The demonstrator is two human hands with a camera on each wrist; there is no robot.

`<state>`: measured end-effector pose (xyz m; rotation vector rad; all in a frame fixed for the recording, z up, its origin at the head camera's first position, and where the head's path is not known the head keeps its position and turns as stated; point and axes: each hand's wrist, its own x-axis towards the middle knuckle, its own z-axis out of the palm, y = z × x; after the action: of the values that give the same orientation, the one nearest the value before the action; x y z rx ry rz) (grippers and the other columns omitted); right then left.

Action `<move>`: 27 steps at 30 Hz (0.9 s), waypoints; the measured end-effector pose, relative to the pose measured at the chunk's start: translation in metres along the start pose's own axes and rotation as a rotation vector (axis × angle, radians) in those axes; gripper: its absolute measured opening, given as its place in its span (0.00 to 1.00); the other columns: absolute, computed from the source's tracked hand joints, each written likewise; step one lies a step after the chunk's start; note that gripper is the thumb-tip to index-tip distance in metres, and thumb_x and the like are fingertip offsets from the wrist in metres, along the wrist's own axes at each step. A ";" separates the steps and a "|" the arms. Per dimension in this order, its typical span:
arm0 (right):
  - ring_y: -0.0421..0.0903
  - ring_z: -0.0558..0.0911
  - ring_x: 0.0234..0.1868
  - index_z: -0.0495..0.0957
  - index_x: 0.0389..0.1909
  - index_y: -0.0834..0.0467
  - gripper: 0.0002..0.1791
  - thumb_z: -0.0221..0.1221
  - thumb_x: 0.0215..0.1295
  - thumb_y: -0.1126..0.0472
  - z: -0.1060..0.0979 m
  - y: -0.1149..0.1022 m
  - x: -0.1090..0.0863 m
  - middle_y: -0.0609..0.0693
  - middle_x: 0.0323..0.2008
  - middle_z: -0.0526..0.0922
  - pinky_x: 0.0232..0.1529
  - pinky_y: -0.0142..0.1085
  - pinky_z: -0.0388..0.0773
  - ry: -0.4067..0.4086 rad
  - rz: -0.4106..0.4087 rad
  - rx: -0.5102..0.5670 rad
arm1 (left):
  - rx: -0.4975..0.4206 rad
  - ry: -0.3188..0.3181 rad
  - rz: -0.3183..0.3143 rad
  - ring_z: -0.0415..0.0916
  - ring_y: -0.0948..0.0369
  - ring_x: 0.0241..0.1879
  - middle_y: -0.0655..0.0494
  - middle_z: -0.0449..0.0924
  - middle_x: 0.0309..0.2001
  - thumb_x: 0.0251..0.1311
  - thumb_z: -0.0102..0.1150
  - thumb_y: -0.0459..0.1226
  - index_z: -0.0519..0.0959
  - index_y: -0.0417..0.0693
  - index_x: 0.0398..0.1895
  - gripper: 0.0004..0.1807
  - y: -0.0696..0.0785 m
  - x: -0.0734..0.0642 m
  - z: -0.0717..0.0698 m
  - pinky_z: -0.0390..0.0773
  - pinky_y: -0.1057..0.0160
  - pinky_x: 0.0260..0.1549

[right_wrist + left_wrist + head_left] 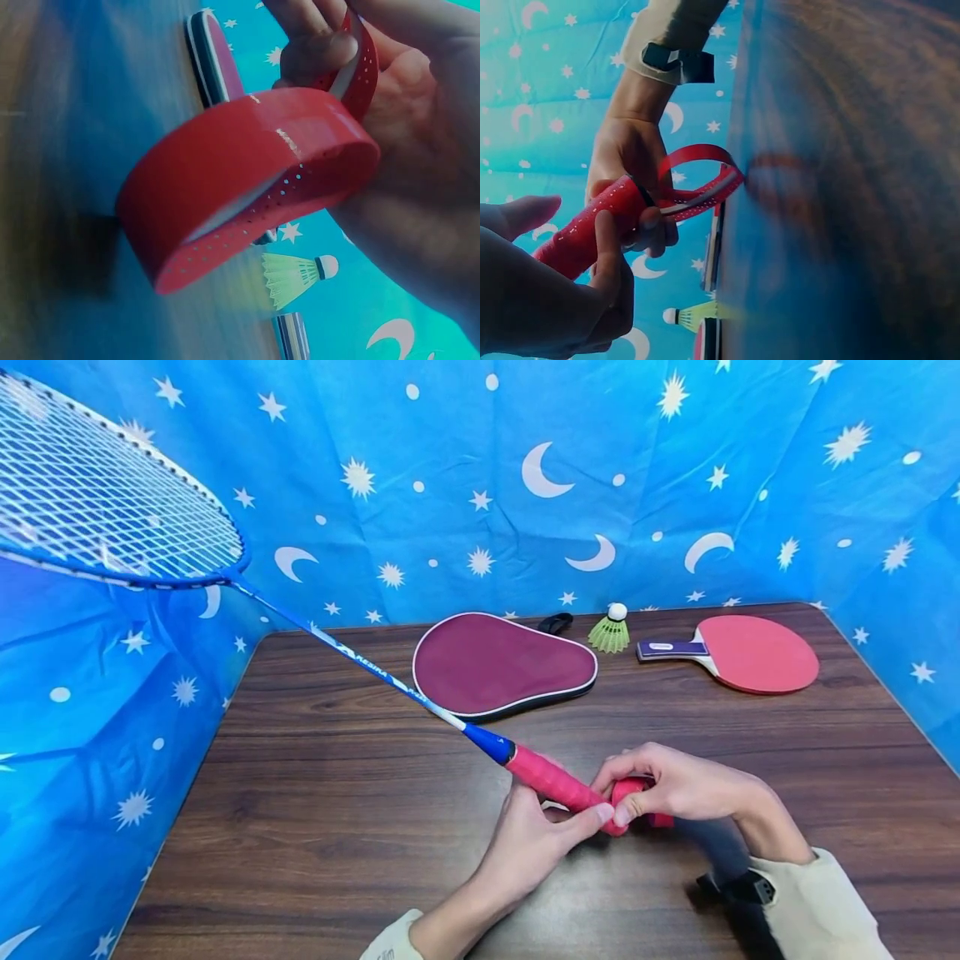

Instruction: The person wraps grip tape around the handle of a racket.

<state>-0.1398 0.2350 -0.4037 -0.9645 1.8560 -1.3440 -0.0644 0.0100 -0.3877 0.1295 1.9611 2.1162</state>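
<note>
A blue badminton racket (pixel 360 664) slants up to the left, its strung head (pixel 112 493) raised toward the backdrop. My left hand (pixel 528 839) holds its red-wrapped handle (pixel 551 775) near the butt end, thumb along the top. At that end my right hand (pixel 697 785) pinches red perforated grip tape (pixel 628 789). In the right wrist view the tape (pixel 225 165) hangs from the fingers in a wide loop, with a pale strip along its inner side. The left wrist view shows the looped tape (pixel 701 154) beside the handle's butt.
A maroon paddle case (pixel 495 664) with white piping lies at the back of the wooden table (pixel 322 827). Right of it stand a yellow-green shuttlecock (pixel 610 631), cork up, and a red table tennis paddle (pixel 761 653) lying flat. A blue star-patterned cloth (pixel 465 435) hangs behind.
</note>
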 end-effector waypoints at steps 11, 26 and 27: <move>0.35 0.72 0.27 0.81 0.45 0.47 0.12 0.67 0.61 0.56 0.030 -0.003 -0.011 0.42 0.30 0.82 0.25 0.30 0.71 0.080 -0.048 -0.088 | 0.082 0.004 -0.048 0.83 0.64 0.29 0.57 0.79 0.38 0.53 0.72 0.34 0.67 0.43 0.50 0.26 -0.008 -0.017 -0.003 0.81 0.67 0.30; 0.38 0.78 0.32 0.79 0.44 0.47 0.13 0.68 0.59 0.53 0.059 0.011 0.020 0.42 0.34 0.84 0.35 0.34 0.76 0.184 -0.063 -0.048 | 0.259 -0.036 0.118 0.80 0.62 0.40 0.55 0.77 0.42 0.56 0.69 0.33 0.68 0.42 0.51 0.23 -0.018 -0.014 -0.040 0.80 0.63 0.41; 0.39 0.78 0.33 0.79 0.44 0.47 0.13 0.68 0.60 0.54 0.060 0.012 0.021 0.43 0.34 0.84 0.36 0.34 0.76 0.191 -0.067 -0.047 | 0.301 -0.048 0.130 0.79 0.63 0.41 0.56 0.77 0.42 0.57 0.69 0.34 0.68 0.44 0.51 0.23 -0.017 -0.012 -0.042 0.79 0.63 0.42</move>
<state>-0.1030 0.1907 -0.4327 -0.9581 2.0210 -1.4823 -0.0603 -0.0330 -0.4074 0.3687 2.2855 1.8564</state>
